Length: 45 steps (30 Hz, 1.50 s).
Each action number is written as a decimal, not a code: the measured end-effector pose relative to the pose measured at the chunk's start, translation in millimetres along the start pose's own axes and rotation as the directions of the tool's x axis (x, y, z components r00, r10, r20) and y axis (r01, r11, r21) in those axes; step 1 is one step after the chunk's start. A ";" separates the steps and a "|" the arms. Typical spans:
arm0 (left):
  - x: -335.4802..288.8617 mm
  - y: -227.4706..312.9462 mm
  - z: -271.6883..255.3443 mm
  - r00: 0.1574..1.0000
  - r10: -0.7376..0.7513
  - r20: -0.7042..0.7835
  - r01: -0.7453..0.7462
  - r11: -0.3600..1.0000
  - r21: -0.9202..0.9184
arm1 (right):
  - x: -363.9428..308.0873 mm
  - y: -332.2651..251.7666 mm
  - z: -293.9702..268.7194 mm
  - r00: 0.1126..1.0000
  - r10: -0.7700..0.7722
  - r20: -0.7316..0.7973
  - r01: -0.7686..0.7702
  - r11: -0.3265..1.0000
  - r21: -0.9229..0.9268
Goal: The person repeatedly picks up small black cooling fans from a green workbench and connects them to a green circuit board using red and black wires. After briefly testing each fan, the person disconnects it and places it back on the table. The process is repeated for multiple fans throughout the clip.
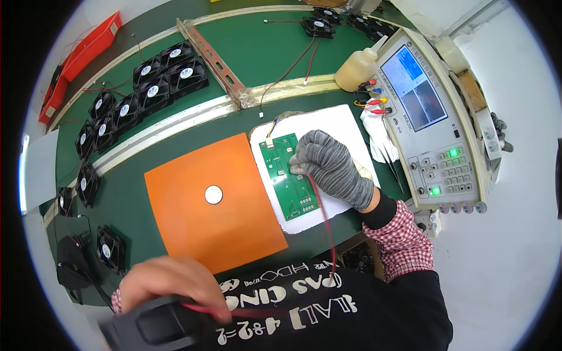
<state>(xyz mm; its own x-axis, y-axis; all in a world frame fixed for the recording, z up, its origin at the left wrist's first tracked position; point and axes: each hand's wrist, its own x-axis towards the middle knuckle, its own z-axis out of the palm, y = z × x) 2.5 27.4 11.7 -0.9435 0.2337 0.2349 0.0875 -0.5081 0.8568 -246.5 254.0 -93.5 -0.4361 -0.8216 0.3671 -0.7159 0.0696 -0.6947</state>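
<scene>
My left hand (175, 281), bare and somewhat blurred, grips a black cooling fan (155, 322) low at the left, in front of my body. Red wire (329, 234) trails from the fan across my shirt and up to the right. My right hand (333, 167) wears a grey knitted glove and is closed over the right side of a green circuit board (284, 181). Its fingertips pinch the wire's end at the board; the plug itself is hidden. The board lies on a white foam pad (351, 126), with a cable plugged in at its top left corner.
An orange sheet (199, 175) with a round white sticker (213, 195) lies left of the pad. Several black fans (153, 92) stand farther left. At right are a test instrument (439, 128), tweezers (393, 155) and a squeeze bottle (356, 70). A red bin (88, 50) sits far left.
</scene>
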 end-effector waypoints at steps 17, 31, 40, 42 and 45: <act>149.1 -20.6 -192.8 0.927 0.365 -0.089 0.334 -0.691 0.641 | 1.5 -7.7 -1.5 0.984 0.011 -0.176 0.011 0.992 0.123; 33.5 -25.3 -18.7 0.794 -0.244 0.557 -0.585 -0.053 0.809 | 8.4 -44.8 7.4 0.855 -0.469 0.219 0.506 0.848 -0.158; 9.2 -3.4 -68.7 0.979 0.145 0.144 -0.038 -0.565 0.824 | 6.4 -18.3 -15.0 0.992 0.128 0.006 -0.125 0.975 -0.184; 13.5 -17.8 -64.5 0.975 0.061 0.214 -0.170 -0.418 0.892 | 4.7 -14.2 -9.2 0.982 0.191 -0.007 -0.191 0.981 -0.033; 13.2 -30.3 -64.7 0.979 0.175 0.102 -0.054 -0.262 0.964 | 1.4 -10.5 -3.2 0.980 0.197 0.005 -0.197 0.978 0.069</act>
<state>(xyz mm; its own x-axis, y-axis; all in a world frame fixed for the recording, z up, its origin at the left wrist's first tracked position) -33.3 -7.8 -40.9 -0.8759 0.2248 0.4270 0.3360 0.9192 0.2053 -241.3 254.0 -83.7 -0.5663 -0.7944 0.2198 -0.5762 0.1909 -0.7947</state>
